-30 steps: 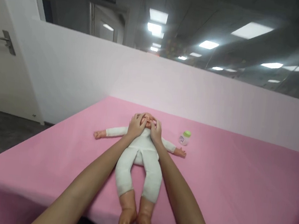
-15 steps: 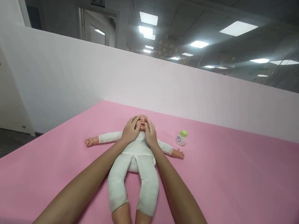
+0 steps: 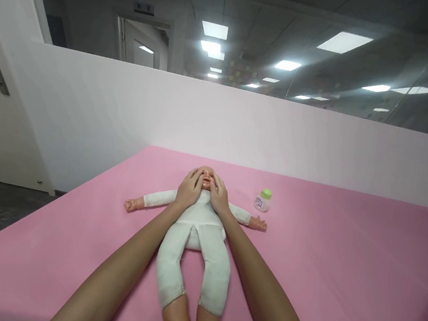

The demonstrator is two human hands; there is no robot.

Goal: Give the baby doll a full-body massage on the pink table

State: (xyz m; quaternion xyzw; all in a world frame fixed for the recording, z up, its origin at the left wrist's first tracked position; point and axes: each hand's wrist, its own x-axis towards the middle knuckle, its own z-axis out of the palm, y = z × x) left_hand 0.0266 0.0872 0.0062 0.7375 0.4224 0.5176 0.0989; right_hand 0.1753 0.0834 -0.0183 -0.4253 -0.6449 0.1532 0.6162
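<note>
Head view: left hand and right hand lie flat, fingers spread, cupping the face of the doll on its back mid pink mat (bottle just beside its arm); light, even, symmetrical pressure seems best.

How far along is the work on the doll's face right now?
Done: the doll lies on its back on the pink table. In hand: left hand and right hand rest on its face. Left: the green-capped bottle stands untouched beside it.
</note>
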